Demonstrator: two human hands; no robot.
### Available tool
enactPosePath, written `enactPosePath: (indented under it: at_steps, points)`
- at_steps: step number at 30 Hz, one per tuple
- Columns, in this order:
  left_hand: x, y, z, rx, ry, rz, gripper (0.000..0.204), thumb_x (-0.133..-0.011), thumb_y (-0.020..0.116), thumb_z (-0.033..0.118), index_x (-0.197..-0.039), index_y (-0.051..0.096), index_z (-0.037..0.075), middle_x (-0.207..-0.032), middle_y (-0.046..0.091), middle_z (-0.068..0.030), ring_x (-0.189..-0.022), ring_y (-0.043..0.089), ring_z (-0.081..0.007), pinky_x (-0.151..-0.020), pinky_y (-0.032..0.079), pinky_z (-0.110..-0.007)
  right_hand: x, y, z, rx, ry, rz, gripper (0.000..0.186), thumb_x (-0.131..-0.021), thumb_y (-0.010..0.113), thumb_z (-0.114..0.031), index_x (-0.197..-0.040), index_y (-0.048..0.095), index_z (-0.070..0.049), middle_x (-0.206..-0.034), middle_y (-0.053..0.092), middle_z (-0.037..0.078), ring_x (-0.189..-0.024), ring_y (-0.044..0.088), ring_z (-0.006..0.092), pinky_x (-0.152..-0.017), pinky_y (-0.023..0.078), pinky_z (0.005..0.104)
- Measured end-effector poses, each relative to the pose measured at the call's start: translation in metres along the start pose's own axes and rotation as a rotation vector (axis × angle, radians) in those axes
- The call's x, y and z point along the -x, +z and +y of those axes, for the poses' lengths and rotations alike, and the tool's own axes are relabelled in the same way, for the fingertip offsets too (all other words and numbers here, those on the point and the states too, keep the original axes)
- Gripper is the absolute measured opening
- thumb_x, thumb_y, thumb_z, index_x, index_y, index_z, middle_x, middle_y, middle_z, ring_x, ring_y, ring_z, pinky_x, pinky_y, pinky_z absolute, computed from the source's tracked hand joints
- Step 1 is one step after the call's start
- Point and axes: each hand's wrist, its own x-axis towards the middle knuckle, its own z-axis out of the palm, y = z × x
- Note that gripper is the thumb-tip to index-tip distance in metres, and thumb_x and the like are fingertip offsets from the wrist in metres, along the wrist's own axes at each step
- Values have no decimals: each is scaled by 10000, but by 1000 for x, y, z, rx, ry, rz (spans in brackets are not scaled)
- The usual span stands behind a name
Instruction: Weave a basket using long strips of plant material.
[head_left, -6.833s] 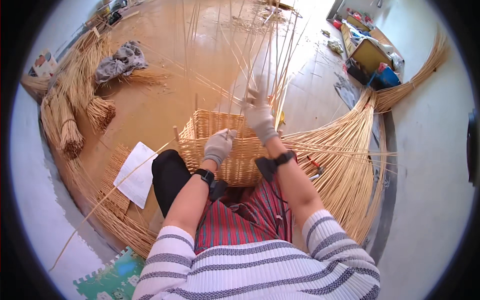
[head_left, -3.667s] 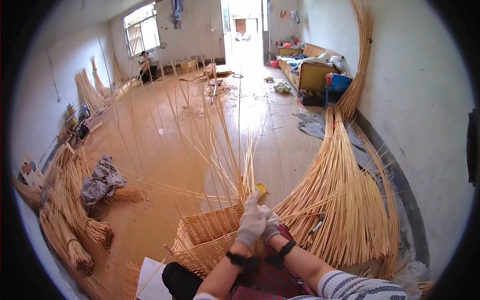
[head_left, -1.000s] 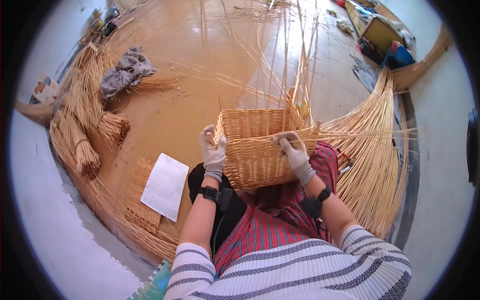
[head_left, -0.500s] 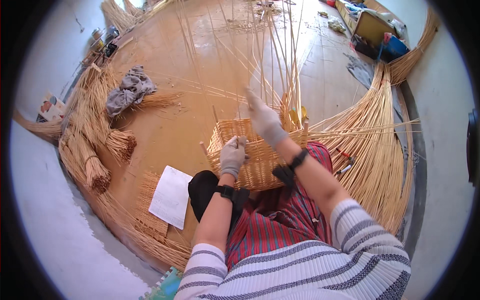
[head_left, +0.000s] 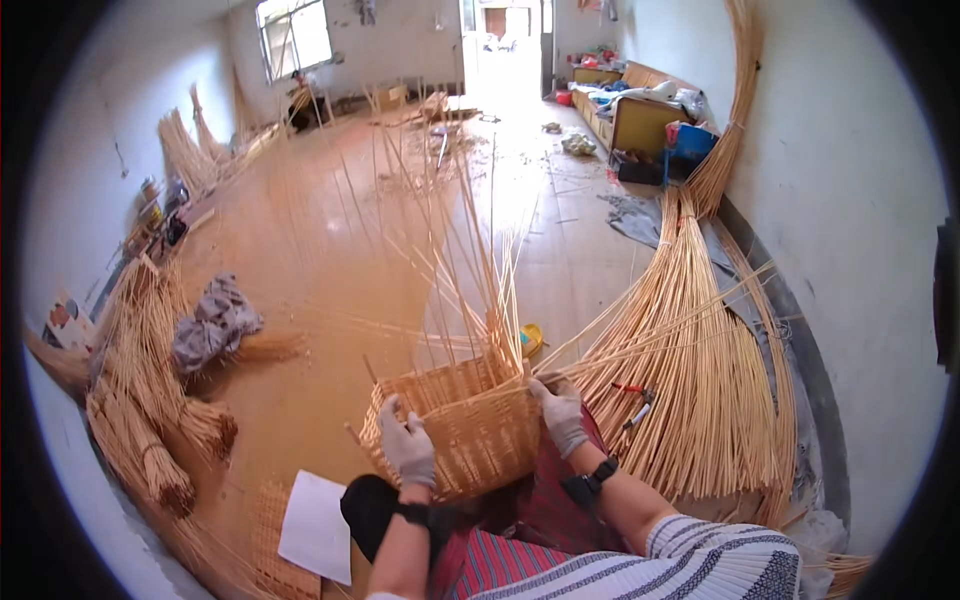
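A half-woven rectangular wicker basket (head_left: 470, 440) rests tilted on my lap, with long loose wicker rods (head_left: 480, 250) standing up from its far side. My left hand (head_left: 407, 445), in a pale work glove, grips the near-left wall, fingers up by the rim. My right hand (head_left: 562, 415), gloved too, is closed at the right-hand corner, beside a short corner peg and several rods that run off to the right. Its fingertips are partly hidden, so I cannot tell whether it pinches the rim or a rod.
A big fan of peeled rods (head_left: 690, 370) lies at the right, bearing a red-handled tool (head_left: 630, 388) and a marker (head_left: 637, 415). Tied bundles (head_left: 150, 400) and a grey cloth (head_left: 217, 322) are at the left. White paper (head_left: 316, 525) overlaps a woven panel (head_left: 270, 535).
My view has tipped up, showing the doorway and window. My right hand has come from above the basket to its right corner; my left has shifted to the near-left wall.
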Motion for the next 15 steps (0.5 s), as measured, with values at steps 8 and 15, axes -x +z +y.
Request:
enactPosePath:
  at_steps: [8, 15]
  points:
    - [-16, 74, 45, 133, -454, -897, 287, -1048, 548, 270, -1215, 576, 39, -962, 706, -176, -679, 693, -293, -614, 547, -410, -23, 51, -49, 196, -393, -207, 401, -974, 607, 41, -1355, 544, -66, -1155, 709, 108, -1018, 702, 174, -896, 566, 306]
    - [-5, 88, 32, 119, -521, -767, 333, -1010, 633, 349, -1010, 641, 17, -890, 715, -164, -791, 713, -258, -744, 554, -415, -71, 95, -86, 188, -326, -234, 555, -955, 550, 35, -1483, 478, -119, -1133, 702, 114, -870, 725, 182, -698, 569, 314]
